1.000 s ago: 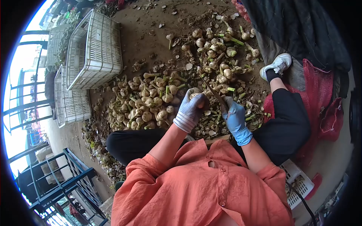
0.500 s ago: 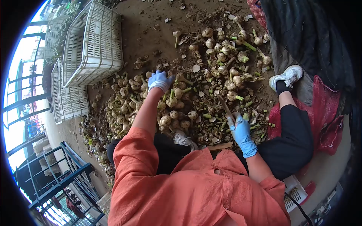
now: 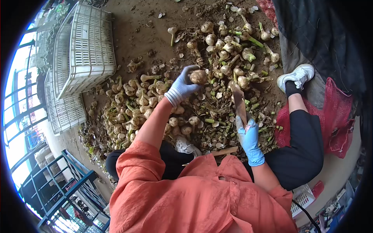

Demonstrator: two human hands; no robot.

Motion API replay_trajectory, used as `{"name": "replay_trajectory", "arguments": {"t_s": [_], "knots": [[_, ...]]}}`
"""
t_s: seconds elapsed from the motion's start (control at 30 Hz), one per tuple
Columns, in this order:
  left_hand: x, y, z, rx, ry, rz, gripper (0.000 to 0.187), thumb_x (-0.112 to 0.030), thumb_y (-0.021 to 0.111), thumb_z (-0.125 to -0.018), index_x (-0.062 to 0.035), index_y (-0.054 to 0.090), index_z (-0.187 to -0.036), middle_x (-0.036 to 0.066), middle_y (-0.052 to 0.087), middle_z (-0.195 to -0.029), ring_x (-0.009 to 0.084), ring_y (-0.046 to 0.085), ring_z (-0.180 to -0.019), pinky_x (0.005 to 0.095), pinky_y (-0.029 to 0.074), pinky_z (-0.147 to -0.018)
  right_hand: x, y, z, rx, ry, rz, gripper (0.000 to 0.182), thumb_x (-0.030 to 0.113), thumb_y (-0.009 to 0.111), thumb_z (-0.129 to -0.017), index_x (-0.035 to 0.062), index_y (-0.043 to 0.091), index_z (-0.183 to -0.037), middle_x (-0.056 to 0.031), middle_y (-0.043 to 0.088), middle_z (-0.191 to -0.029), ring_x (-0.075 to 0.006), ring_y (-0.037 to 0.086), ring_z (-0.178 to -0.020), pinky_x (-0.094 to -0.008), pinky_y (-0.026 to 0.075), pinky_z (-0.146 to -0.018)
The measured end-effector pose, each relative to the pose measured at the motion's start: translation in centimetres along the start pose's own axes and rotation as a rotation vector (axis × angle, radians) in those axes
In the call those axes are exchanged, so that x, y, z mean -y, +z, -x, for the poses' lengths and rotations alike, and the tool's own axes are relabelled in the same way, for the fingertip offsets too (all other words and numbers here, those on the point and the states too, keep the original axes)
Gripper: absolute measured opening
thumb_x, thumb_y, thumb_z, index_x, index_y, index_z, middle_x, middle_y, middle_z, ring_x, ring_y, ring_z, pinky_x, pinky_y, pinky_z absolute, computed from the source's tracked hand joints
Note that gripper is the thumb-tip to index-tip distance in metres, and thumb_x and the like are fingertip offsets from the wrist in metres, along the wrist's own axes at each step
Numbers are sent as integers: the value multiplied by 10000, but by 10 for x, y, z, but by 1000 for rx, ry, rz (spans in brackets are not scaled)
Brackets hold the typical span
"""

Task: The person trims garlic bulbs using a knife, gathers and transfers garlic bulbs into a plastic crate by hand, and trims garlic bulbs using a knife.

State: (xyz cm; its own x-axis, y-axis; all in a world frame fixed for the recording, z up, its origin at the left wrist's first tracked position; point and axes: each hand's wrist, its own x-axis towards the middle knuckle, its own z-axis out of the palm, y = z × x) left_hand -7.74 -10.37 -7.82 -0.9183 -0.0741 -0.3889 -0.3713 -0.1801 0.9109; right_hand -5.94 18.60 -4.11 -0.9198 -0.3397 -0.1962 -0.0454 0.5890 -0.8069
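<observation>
My left hand (image 3: 181, 87), in a pale knit glove, is closed around a soil-stained garlic bulb (image 3: 198, 77) and holds it above the pile. My right hand (image 3: 250, 140), in a light blue glove, grips a knife (image 3: 239, 104) whose brownish blade points away from me. Left of and below my left hand lies a heap of garlic bulbs (image 3: 134, 105) with short stems. More garlic bulbs (image 3: 227, 46) with stems lie on the ground farther out. Cut stem pieces and peelings (image 3: 217, 128) cover the ground between my hands and my body.
White slatted plastic crates (image 3: 91, 42) stand at the left. A white shoe (image 3: 299, 77) rests at the right, beside red mesh sacks (image 3: 337, 116) and dark cloth (image 3: 322, 35). A wooden strip (image 3: 225, 151) lies before me. A blue metal frame (image 3: 72, 182) stands lower left.
My left hand has risen from the heap and moved right with a garlic bulb in it. The knife in my right hand has turned, its blade now showing broader.
</observation>
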Motion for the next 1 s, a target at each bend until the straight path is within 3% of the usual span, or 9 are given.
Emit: {"name": "replay_trajectory", "arguments": {"t_s": [0.1,0.2,0.37,0.43,0.73,0.83,0.9,0.97,1.0], "knots": [[-15,52,50,194,-19,-38,667,36,624,-721,-109,337,-1305,81,505,-1131,152,568,-939,239,530,-681,18,-10,2,-12,-19,78,185,194,561,-884,8,562,-885,-168,583,-684,-315,598,-604,-344,460,-517],[-12,92,86,125,-8,-168,744,-27,668,-717,-91,282,-1349,114,522,-1141,182,549,-963,274,471,-809,26,-10,11,-41,-204,147,90,158,582,-856,84,577,-907,-130,604,-694,-306,605,-581,-369,464,-504],[-26,107,117,12,-258,-201,709,-243,803,-641,-5,412,-1182,84,610,-974,136,574,-861,277,483,-775,37,-28,34,-24,-502,252,357,29,669,-658,64,602,-1007,-120,602,-720,-297,599,-605,-360,462,-531],[-13,102,125,42,122,-219,739,-262,821,-614,13,406,-1161,83,626,-956,172,601,-852,291,487,-779,46,-33,42,-6,-580,320,424,68,698,-615,74,575,-1021,-65,562,-709,-235,600,-627,-351,462,-561],[1,96,131,121,251,-324,666,-143,705,-721,-34,318,-1252,90,618,-1034,181,605,-921,310,480,-810,53,-29,50,15,-641,330,571,78,710,-541,49,568,-1094,-76,549,-713,-264,557,-600,-364,434,-562],[-14,101,133,93,210,-367,644,-178,725,-699,-22,366,-1210,79,632,-997,181,619,-872,297,488,-793,45,-25,45,-7,-645,370,475,79,680,-603,52,574,-1065,-84,551,-704,-271,564,-592,-362,440,-549],[-37,112,138,6,61,-464,636,-241,759,-655,12,430,-1137,77,637,-949,180,624,-827,287,490,-774,16,-13,36,-113,-542,439,150,81,557,-782,66,583,-929,-90,549,-627,-260,579,-524,-375,455,-484],[-39,112,145,5,26,-285,635,-308,780,-617,33,489,-1067,107,630,-927,181,615,-834,283,484,-776,-30,-16,19,41,-29,551,81,137,547,-832,76,562,-883,-124,571,-611,-303,592,-537,-404,452,-467],[-41,110,144,-54,186,-461,701,-375,785,-597,39,498,-1085,144,569,-979,236,581,-886,320,476,-800,-23,-20,18,-23,-48,482,133,225,538,-885,96,572,-888,-137,572,-588,-304,593,-568,-389,437,-493]]}}
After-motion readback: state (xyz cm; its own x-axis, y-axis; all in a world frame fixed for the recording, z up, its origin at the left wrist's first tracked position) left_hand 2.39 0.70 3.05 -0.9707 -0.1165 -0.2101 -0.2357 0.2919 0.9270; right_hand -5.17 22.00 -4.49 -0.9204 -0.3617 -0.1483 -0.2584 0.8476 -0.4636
